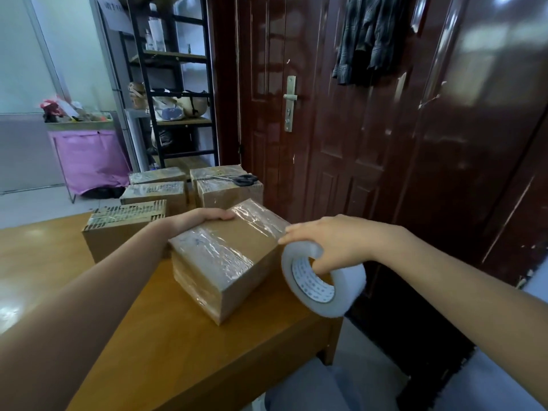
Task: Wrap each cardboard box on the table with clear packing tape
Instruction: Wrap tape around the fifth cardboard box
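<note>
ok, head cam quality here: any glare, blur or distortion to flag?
Head view: glare streaks on the taped box and the glossy door; bright patches on the table; wide-angle bowing of door and shelf lines toward the edges; the tape roll in the right hand looks slightly soft.

Black-handled scissors (237, 179) lie on a far box; a dark red door (341, 120) stands behind; a plaid shirt (367, 37) hangs there; black shelving (175, 84) and a pink-fronted cart (89, 158) stand at left.
</note>
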Demonstrator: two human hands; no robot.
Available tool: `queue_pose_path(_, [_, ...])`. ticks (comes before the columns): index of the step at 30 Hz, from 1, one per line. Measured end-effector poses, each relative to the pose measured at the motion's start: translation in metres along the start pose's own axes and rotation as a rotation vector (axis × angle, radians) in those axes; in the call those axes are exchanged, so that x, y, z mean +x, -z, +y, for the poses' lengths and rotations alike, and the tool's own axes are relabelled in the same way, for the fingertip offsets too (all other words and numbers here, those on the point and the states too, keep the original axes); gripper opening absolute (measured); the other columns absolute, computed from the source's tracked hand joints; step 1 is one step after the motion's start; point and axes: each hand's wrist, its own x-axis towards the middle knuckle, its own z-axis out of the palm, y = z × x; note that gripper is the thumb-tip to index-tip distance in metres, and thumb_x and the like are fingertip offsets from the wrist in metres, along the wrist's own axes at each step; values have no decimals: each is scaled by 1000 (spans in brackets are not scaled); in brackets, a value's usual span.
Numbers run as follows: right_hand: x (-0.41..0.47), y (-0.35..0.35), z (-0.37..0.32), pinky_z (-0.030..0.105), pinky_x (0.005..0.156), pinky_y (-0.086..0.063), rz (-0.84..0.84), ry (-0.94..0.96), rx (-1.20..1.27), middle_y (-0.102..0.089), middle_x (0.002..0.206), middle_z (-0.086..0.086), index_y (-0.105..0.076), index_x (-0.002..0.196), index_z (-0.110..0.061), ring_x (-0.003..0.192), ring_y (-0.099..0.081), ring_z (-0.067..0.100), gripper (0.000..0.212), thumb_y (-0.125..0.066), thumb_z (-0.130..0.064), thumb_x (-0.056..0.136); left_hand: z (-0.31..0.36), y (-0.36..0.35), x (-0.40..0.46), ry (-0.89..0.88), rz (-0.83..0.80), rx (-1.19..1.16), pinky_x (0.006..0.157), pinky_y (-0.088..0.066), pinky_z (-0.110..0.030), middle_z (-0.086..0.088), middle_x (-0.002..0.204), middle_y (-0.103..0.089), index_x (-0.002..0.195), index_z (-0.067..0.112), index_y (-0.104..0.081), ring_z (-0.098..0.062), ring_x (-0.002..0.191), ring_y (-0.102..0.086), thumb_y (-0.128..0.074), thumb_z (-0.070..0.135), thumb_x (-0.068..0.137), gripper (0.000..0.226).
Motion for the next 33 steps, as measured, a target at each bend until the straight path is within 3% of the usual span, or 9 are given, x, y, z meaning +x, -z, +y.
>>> queue_pose_path(3, [15,2,-1,29,67,-48,44,28,-8,-38,149,-12,-30,146,-44,91,-57,9,71,-60,-24,85,-11,11,7,-158,106,248,96,-48,-36,4,126,-57,132,39,-48,-22,110,-62,-77,75,50,94])
queue_pose_path(7, [18,-6,1,29,70,-51,116,33,2,-33,151,-19,-31,144,-46,99,-56,5,69,-57,-22,85,8,-10,4,-524,304,701,98,-44,-30,3,136,-51,135,32,-51,-16,121,-51,-53,9,96,45])
queue_pose_path(9, [17,-18,1,33,79,-52,232,-2,69,-30,150,-20,-32,144,-46,115,-53,12,68,-54,-20,85,13,-34,-3,-519,425,985,92,-47,-36,4,125,-52,130,29,-56,-19,114,-53,-48,29,97,33])
queue_pose_path(11, [13,-40,0,30,75,-51,415,-46,143,-23,151,-19,-30,146,-44,119,-48,14,67,-54,-22,87,11,-51,-6,-464,474,1071,81,-47,-37,5,114,-49,129,24,-53,-22,107,-55,-46,61,90,54])
queue_pose_path(14, [-6,-79,-1,30,79,-52,655,-55,246,-14,152,-19,-25,148,-42,129,-35,14,72,-60,-24,88,8,-62,-5,-382,461,1110,84,-48,-41,-1,129,-41,138,19,-36,-25,118,-48,-48,80,76,88])
queue_pose_path(17, [-18,-94,1,25,91,-46,680,-61,331,-12,155,-20,-21,149,-41,137,-29,10,77,-62,-20,88,8,-68,-3,-370,444,1047,88,-49,-49,0,124,-41,132,21,-39,-26,114,-47,-59,72,73,80])
queue_pose_path(21, [-17,-43,7,38,85,-52,817,-38,335,-35,146,-13,-50,139,-28,123,-50,13,64,-64,-15,77,30,-62,-8,-390,368,717,80,-48,-38,0,108,-56,110,20,-55,-20,96,-54,-62,66,57,71])
queue_pose_path(28, [22,55,-15,34,90,-45,985,-19,384,-42,132,-4,-62,120,-17,113,-49,14,40,-74,-24,82,25,-20,-7,-75,-231,-40,84,-57,-38,-19,110,-69,120,2,-63,-31,92,-69,-83,41,53,79])
queue_pose_path(33, [83,24,-26,48,92,-47,1087,48,208,-41,146,4,-52,138,-19,118,-46,34,55,-66,-16,84,24,-5,2,-349,259,546,101,-39,-28,4,123,-61,125,23,-60,-14,110,-57,-64,37,90,38])
